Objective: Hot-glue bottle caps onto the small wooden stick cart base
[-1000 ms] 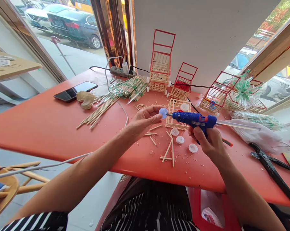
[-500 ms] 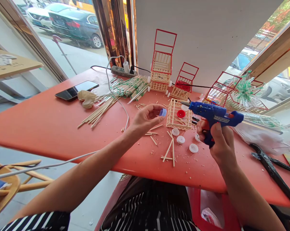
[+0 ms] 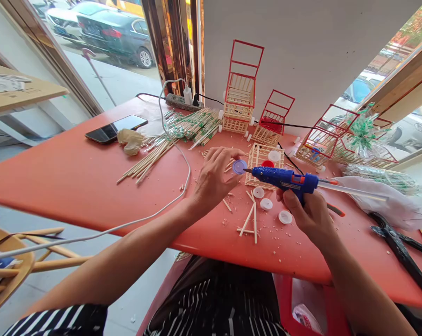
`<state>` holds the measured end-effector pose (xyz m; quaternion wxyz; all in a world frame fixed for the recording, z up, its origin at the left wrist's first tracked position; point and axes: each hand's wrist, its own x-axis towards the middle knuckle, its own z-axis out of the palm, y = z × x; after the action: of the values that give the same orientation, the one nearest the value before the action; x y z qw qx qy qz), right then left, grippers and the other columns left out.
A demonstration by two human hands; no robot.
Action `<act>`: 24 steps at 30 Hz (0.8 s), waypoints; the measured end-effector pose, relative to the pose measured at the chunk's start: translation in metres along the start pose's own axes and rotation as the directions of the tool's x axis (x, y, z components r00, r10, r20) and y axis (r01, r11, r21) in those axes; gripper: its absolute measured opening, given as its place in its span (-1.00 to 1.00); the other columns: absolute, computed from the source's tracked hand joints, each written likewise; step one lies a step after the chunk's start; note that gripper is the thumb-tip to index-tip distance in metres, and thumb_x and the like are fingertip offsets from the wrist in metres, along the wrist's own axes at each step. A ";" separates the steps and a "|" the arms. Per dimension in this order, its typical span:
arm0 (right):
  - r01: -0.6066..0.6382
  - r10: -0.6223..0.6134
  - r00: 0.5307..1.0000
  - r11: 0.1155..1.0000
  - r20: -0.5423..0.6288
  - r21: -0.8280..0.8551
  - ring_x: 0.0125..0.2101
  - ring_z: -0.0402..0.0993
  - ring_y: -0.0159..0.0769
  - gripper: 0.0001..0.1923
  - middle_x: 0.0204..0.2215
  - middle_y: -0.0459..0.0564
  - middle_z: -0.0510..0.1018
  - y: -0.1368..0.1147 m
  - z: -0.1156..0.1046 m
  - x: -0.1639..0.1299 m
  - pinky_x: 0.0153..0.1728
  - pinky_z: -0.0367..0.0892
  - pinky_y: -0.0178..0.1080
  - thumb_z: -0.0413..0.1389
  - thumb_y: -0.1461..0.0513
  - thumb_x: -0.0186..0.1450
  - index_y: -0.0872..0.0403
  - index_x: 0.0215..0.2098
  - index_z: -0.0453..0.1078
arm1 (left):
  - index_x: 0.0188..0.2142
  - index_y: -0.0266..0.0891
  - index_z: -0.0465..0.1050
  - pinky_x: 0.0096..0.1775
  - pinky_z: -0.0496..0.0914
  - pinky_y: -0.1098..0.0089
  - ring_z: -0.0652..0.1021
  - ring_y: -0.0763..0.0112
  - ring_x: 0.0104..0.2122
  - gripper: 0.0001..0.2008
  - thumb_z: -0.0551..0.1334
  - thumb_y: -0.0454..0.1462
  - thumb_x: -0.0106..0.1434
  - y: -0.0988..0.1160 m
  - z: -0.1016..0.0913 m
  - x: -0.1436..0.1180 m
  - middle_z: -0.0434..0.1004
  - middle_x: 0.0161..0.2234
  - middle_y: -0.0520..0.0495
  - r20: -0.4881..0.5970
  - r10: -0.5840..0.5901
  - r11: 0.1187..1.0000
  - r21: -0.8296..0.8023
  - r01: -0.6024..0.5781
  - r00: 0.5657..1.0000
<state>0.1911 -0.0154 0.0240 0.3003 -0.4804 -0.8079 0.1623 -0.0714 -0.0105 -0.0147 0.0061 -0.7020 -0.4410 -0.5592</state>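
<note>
I had the left hand (image 3: 214, 179) raised just above the orange table (image 3: 74, 177), fingers curled around a small blue cap (image 3: 239, 166) pinched at the fingertips, so the cap sat at the far right edge of that hand, its round face turned toward me. My right hand (image 3: 307, 214) was wrapped tight on the grip of the blue glue gun (image 3: 284, 178), which lay nearly level and pointed left. Its nozzle tip came right up to the lower right rim of the cap; whether it actually touched I could not tell. A clear glue stick (image 3: 354, 190) stuck out of the back of the gun toward the right.

Just behind the cap and the gun stood a small wooden-stick basket (image 3: 265, 156) with a red cap (image 3: 267, 164) and a white cap (image 3: 274, 156) inside it. Three white caps (image 3: 266, 204) lay on the table below the gun, between my two hands, with loose cut sticks (image 3: 251, 219) beside them. Farther back stood red-framed stick carts (image 3: 241, 93), a heap of long skewers (image 3: 169, 140) and a phone (image 3: 115, 128) off to the left. Black pliers (image 3: 400, 247) lay well apart on the right.
</note>
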 end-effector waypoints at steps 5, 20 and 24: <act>0.005 -0.003 0.999 0.999 0.036 -0.053 -0.59 0.27 -0.34 -0.40 -0.60 -0.06 0.42 -0.011 -0.003 0.001 -0.51 0.09 -0.21 -0.03 -0.21 0.47 0.07 -0.38 0.46 | 0.05 -0.18 0.43 0.10 0.47 0.17 0.57 0.21 0.01 -0.70 0.36 -0.36 0.36 0.003 0.000 -0.002 0.65 -0.02 -0.09 0.021 0.056 0.998 0.027 -0.056 0.998; 0.101 -0.110 0.993 0.978 -0.040 -0.182 -0.68 -0.01 -0.36 -0.44 -0.72 -0.20 0.06 -0.016 0.002 0.003 -0.57 -0.11 -0.16 0.02 -0.14 0.47 -0.08 -0.56 0.02 | 0.06 -0.17 0.42 0.12 0.44 0.13 0.54 0.15 0.07 -0.74 0.31 -0.32 0.40 0.006 -0.001 -0.004 0.63 0.00 -0.13 0.077 0.064 0.995 0.066 -0.069 0.995; 0.098 -0.106 0.994 0.976 -0.033 -0.192 -0.69 -0.01 -0.36 -0.39 -0.73 -0.20 0.04 -0.020 0.002 0.003 -0.59 -0.13 -0.16 0.00 -0.21 0.46 -0.08 -0.57 -0.01 | 0.05 -0.17 0.43 0.13 0.44 0.12 0.53 0.15 0.07 -0.75 0.31 -0.31 0.41 0.006 -0.001 -0.004 0.63 -0.01 -0.13 0.087 0.061 0.996 0.055 -0.066 0.994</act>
<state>0.1756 -0.0226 0.0342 0.2784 -0.4680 -0.8367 0.0583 -0.0682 -0.0172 -0.0143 0.0253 -0.7385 -0.4343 -0.5152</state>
